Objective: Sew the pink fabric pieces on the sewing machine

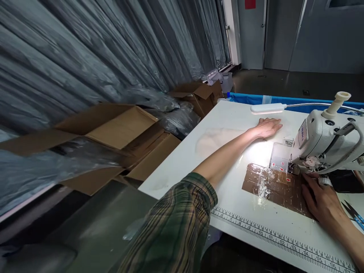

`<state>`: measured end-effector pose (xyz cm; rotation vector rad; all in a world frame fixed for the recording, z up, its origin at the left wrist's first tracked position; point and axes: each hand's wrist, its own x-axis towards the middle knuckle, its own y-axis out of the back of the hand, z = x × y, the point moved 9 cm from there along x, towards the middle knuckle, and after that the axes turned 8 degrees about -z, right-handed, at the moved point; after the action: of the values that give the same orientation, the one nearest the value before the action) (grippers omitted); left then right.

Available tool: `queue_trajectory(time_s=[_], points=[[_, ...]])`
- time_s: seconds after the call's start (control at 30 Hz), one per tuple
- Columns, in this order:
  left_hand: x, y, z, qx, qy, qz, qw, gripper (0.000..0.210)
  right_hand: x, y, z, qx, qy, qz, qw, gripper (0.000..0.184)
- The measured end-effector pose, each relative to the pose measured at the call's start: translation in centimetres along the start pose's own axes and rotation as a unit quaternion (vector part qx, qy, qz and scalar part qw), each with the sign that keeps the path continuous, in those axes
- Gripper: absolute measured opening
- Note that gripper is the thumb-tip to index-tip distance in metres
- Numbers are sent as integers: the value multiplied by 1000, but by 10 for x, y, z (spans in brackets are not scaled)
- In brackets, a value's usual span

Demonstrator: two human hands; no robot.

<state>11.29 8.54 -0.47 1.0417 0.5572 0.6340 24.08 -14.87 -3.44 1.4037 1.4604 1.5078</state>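
Observation:
My left hand [267,127] lies palm down on the white table [227,125], fingers stretched out, left of the sewing machine [313,132]. Nothing shows in it. My right hand [325,201] rests at the right edge of a brown, tape-covered sheet [270,185], close to the machine's needle area. Its thumb and index finger are apart, and the fingertips reach partly under the machine head, where they are hard to make out. Beside the needle area, a pale plate [278,153] with small red marks adjoins the brown sheet.
A white lamp [269,109] on a flexible neck hangs over the table. Blue-handled snips [355,217] and a dark phone-like object [345,181] lie at the right. A ruler strip [264,233] runs along the front edge. Open cardboard boxes [122,125] stand on the left.

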Motion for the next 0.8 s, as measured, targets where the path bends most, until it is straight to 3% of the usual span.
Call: queue_trajectory(time_s=[0.1, 0.23, 0.47, 0.57, 0.8], points=[[-10, -1, -8, 4, 18, -2, 1000, 54, 0, -1, 2, -14, 8, 3, 1000, 40], [-31, 7, -21, -7, 48, 46, 998, 51, -1, -4, 4, 3, 19, 1, 1000, 43], [-60, 12, -35, -48, 96, 95, 990, 21, -1, 1, 0, 6, 4, 34, 999, 46], [-65, 15, -27, -95, 77, 114, 986, 11, -1, 1, -2, 11, 16, 28, 999, 46], [-61, 9, -23, -283, 83, 113, 949, 15, -2, -2, 3, 19, -14, 43, 999, 50]])
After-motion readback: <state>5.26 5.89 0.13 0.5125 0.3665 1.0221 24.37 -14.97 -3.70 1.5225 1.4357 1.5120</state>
